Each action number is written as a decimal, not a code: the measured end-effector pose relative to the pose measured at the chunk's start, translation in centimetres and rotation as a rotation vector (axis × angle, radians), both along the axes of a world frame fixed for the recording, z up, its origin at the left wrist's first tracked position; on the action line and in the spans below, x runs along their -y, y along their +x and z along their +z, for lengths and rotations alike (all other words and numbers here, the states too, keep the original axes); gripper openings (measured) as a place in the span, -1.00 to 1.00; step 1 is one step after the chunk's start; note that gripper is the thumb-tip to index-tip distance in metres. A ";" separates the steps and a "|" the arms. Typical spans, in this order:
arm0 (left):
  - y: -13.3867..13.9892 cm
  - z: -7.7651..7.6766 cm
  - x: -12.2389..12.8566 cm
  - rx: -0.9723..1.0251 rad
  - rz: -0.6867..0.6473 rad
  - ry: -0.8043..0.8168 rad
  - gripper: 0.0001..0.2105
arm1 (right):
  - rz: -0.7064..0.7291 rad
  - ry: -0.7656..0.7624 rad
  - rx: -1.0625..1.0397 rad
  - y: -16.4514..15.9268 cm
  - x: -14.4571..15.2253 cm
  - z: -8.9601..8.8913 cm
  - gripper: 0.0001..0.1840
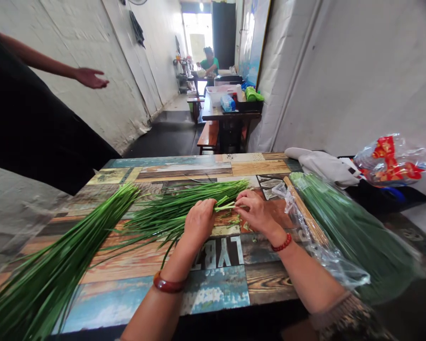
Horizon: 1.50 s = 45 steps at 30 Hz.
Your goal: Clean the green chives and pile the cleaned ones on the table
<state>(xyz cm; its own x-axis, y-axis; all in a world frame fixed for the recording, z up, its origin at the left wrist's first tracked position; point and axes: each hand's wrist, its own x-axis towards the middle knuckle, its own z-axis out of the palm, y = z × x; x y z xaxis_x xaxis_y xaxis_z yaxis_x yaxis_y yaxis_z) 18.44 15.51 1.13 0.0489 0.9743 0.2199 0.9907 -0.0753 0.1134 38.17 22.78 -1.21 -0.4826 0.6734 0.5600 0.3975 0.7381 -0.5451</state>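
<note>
My left hand (200, 217) is closed round a few garlic chives (224, 207), their pale stem ends poking out to the right. At those ends, the fingers of my right hand (254, 210) pinch the stem tips. Behind both hands lies a loose pile of garlic chives (184, 198), with its leaves spread to the left. Small trimmed scraps (237, 221) are scattered on the tabletop beneath my right hand. A larger bunch of chives (74, 251) lies along the table's left side.
On the right, a plastic bag of chives (351, 227) lies beside wooden sticks (307, 213). Behind it are a white cap (324, 166) and a red-printed plastic package (390, 161). A person's hand (91, 77) reaches in at left. Another person (209, 63) sits far back, beyond a second table (213, 112).
</note>
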 end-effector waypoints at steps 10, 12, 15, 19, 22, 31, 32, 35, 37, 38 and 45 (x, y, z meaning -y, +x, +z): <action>-0.1 -0.2 -0.1 -0.029 -0.033 -0.012 -0.78 | 0.007 0.096 0.173 0.3 0.3 0.7 -0.76; -0.1 -0.2 -0.2 -0.026 -0.025 -0.032 -0.77 | 0.001 0.109 0.213 0.3 0.5 0.7 -0.71; 0.0 -0.4 -0.2 0.005 -0.009 -0.071 -0.77 | -0.020 0.139 0.266 0.1 0.7 0.8 -0.80; 0.0 -0.7 -0.1 0.066 0.007 -0.094 -0.77 | -0.056 0.201 0.289 0.0 0.9 0.8 -0.85; 0.1 -0.5 0.0 0.090 0.016 -0.093 -0.78 | -0.069 0.219 0.290 -0.1 0.9 0.7 -0.63; 0.2 0.1 0.2 0.095 0.038 -0.126 -0.76 | 0.021 0.122 0.204 0.3 0.5 0.8 -0.79; 0.2 0.0 0.2 0.081 0.041 -0.135 -0.74 | -0.020 0.101 0.167 0.5 0.1 0.5 -0.79; 0.2 0.0 0.2 0.046 0.043 -0.159 -0.73 | -0.191 0.046 0.004 1.5 -1.7 -0.6 -0.72; 0.2 0.0 0.2 0.043 0.032 -0.161 -0.73 | -0.310 0.016 -0.086 2.2 -3.0 -1.6 -0.79; 0.3 0.0 0.2 0.041 0.023 -0.159 -0.72 | -0.356 -0.004 -0.114 2.5 -3.5 -2.0 -0.81; 0.2 0.0 0.1 -0.022 -0.001 -0.147 -0.72 | -0.396 -0.176 -0.095 2.9 -5.0 -3.9 -0.66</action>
<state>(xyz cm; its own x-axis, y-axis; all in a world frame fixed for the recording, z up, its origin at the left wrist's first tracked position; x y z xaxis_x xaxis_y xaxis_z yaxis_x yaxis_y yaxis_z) 18.64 15.37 1.18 0.0532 0.9958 0.0741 0.9930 -0.0605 0.1012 41.06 27.77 -5.08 -0.1200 0.8852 0.4494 0.5732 0.4314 -0.6967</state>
